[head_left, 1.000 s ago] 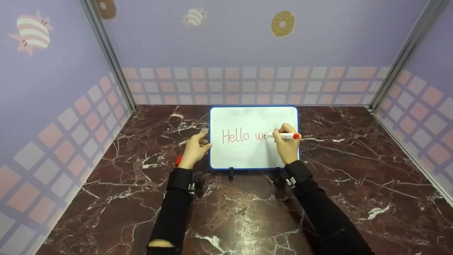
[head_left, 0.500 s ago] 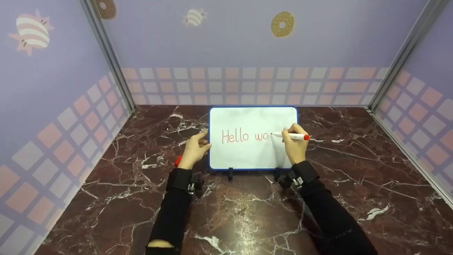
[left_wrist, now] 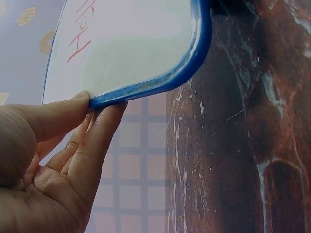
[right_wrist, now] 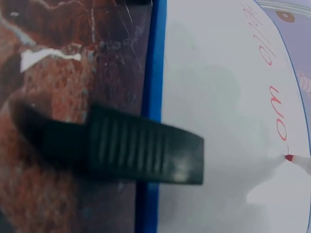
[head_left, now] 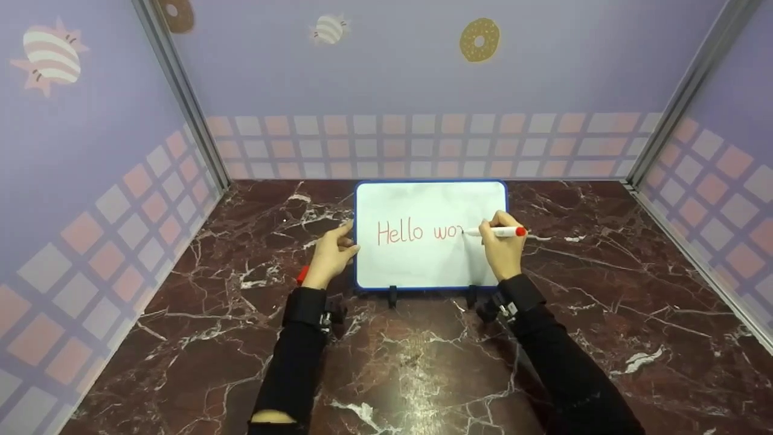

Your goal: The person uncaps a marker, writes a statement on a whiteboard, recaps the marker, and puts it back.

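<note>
A whiteboard (head_left: 423, 266) with a blue frame stands tilted back on the table, bearing red handwriting (head_left: 416, 232) that reads "Hello wo" plus the start of another letter. My left hand (head_left: 331, 252) pinches the board's left edge between thumb and fingers; the left wrist view shows the thumb (left_wrist: 63, 114) on the front face. My right hand (head_left: 504, 244) grips a white marker (head_left: 498, 231) with a red end, held level. Its red tip (right_wrist: 289, 158) is right at the board's surface beside the "o". The right hand itself lies outside the right wrist view.
Two black clips, a left one (head_left: 393, 296) and a right one (head_left: 473, 295), hold the board's lower edge. A red object (head_left: 303, 275) is partly hidden behind the left wrist. Patterned walls (head_left: 423, 145) enclose the dark marbled table (head_left: 241, 338).
My right hand has shifted right along the board with the marker. The "o" is now uncovered, and a short new red stroke stands after it. The left hand stays in place.
</note>
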Motion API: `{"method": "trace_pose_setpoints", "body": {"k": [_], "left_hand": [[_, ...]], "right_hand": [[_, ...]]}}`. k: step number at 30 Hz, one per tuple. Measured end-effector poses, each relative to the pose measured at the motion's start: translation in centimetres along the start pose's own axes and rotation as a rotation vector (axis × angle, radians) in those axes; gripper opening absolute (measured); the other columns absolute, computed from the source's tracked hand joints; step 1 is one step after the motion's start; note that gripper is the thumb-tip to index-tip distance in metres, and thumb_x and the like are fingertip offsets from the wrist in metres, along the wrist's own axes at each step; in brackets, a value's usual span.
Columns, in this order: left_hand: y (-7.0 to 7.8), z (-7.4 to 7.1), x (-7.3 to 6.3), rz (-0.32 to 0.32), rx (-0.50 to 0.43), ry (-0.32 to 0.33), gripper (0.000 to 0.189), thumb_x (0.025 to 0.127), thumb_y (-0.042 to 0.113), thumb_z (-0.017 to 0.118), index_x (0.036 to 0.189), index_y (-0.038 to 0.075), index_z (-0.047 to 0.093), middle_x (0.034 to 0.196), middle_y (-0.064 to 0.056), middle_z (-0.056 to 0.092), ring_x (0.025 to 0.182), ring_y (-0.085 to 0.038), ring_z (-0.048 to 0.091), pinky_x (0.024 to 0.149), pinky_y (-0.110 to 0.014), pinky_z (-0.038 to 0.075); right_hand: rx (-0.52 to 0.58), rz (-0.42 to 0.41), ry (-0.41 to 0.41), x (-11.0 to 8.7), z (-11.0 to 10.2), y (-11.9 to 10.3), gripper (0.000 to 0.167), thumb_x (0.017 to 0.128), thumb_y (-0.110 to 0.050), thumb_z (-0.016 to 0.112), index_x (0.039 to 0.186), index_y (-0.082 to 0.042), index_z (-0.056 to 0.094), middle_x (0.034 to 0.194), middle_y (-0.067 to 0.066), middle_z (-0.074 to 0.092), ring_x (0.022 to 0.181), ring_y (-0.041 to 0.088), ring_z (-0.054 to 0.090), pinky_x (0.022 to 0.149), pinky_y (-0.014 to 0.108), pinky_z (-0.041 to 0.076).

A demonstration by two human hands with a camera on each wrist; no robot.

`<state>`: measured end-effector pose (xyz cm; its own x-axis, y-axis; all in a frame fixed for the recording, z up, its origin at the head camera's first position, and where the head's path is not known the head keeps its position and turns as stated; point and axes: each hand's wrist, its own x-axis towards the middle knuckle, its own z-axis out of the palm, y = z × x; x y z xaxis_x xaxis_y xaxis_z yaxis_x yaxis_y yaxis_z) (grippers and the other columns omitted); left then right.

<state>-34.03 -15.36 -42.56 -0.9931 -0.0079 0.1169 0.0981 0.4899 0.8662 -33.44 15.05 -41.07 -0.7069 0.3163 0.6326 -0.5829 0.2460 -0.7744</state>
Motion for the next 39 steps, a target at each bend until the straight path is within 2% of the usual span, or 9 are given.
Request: {"method": "trace_pose_setpoints", "body": {"k": [3, 7, 17, 24, 32, 39], "left_hand": [[0.0, 0.0, 0.0, 0.003, 0.017, 0.007, 0.059, 0.092, -0.003, 0.064, 0.147, 0.007, 0.046, 0.113, -0.027, 0.064, 0.1, -0.035, 0.069, 0.08, -0.04, 0.062], [0.0, 0.0, 0.0, 0.002, 0.007, 0.007, 0.058, 0.093, -0.003, 0.063, 0.147, 0.007, 0.046, 0.114, -0.028, 0.064, 0.102, -0.036, 0.068, 0.083, -0.043, 0.062], [-0.1, 0.1, 0.0, 0.005, -0.004, 0.009, 0.059, 0.092, -0.004, 0.064, 0.147, 0.007, 0.047, 0.114, -0.029, 0.064, 0.098, -0.035, 0.069, 0.083, -0.046, 0.062], [-0.1, 0.1, 0.1, 0.009, -0.016, 0.011, 0.058, 0.091, -0.004, 0.064, 0.146, 0.006, 0.047, 0.112, -0.028, 0.065, 0.095, -0.034, 0.069, 0.082, -0.046, 0.062], [-0.3, -0.1, 0.0, 0.029, 0.02, 0.004, 0.058, 0.092, -0.002, 0.064, 0.147, 0.007, 0.047, 0.112, -0.027, 0.065, 0.1, -0.036, 0.069, 0.08, -0.041, 0.063], [-0.2, 0.0, 0.0, 0.023, -0.001, 0.003, 0.059, 0.092, -0.003, 0.064, 0.147, 0.006, 0.046, 0.113, -0.028, 0.065, 0.1, -0.036, 0.069, 0.083, -0.046, 0.062]], "right_hand": [[-0.006, 0.008, -0.021, -0.1, -0.2, 0.0, 0.028, 0.079, 0.017, 0.056, 0.059, 0.015, 0.037, 0.051, -0.004, 0.045, 0.043, -0.001, 0.044, 0.043, 0.012, 0.03], [-0.007, 0.018, -0.031, -0.2, -0.2, 0.0, 0.028, 0.079, 0.017, 0.056, 0.059, 0.016, 0.036, 0.049, -0.004, 0.045, 0.042, -0.001, 0.043, 0.042, 0.013, 0.029], [-0.004, 0.003, 0.052, 0.3, 0.4, 0.1, 0.028, 0.085, 0.013, 0.058, 0.063, 0.014, 0.042, 0.056, -0.003, 0.05, 0.047, 0.001, 0.05, 0.046, 0.012, 0.035], [0.029, -0.012, 0.092, 0.6, -0.1, 0.1, 0.025, 0.085, 0.014, 0.056, 0.065, 0.013, 0.041, 0.054, -0.008, 0.049, 0.046, 0.0, 0.049, 0.045, 0.012, 0.034], [0.045, 0.004, 0.003, 0.8, -0.6, 0.4, 0.026, 0.084, 0.014, 0.056, 0.063, 0.013, 0.041, 0.051, -0.008, 0.05, 0.044, 0.005, 0.05, 0.044, 0.013, 0.033], [0.046, 0.008, -0.041, 0.7, -0.4, 0.3, 0.026, 0.085, 0.013, 0.057, 0.063, 0.014, 0.041, 0.054, -0.006, 0.051, 0.047, 0.004, 0.05, 0.046, 0.014, 0.034]]}}
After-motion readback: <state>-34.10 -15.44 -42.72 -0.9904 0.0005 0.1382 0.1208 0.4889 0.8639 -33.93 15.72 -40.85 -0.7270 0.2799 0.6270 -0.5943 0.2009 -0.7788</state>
